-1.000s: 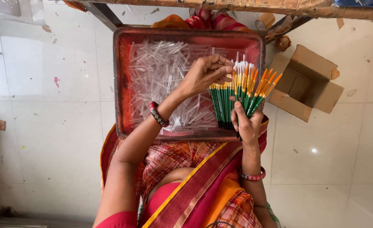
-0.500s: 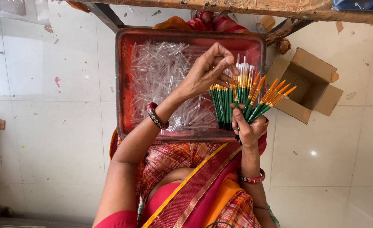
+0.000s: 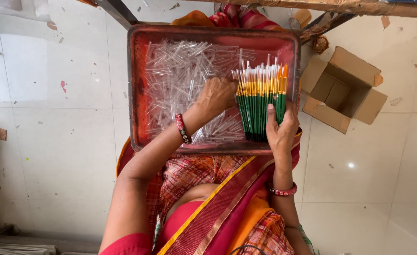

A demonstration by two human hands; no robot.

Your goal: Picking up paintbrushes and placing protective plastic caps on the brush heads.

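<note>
the bundle of paintbrushes (image 3: 260, 101) stands in the right hand (image 3: 280, 130), green handles gathered low in the grip and the orange ferrules and pale tips fanned away from the body. its long axis runs straight out from the person, nearly square to the tray's near rim, and the handle ends sit just above that rim. the right hand is closed around the lower part of the handles, thumb laid up along the right side of the bundle.

just to the left of the bundle, at about its middle height, lies the left hand (image 3: 216, 94). it rests knuckles-up on the heap of clear plastic tubes (image 3: 180, 80), fingers curled down into them; whether it has a tube pinched between the fingertips i cannot tell, since the back of the hand hides them. its fingertip side is touching or all but touching the brush handles, so the left hand is the nearer one to the tubes and the right is wholly taken up by the brushes.

the tubes spread leftward and away from the left hand, lying in every direction, filling most of the red tray (image 3: 137, 94), which sits across the person's lap. beyond the right hand, out to the right on the tiled floor (image 3: 52, 141), is an open cardboard box (image 3: 343, 89), well apart from both hands. each wrist carries a red bangle.
</note>
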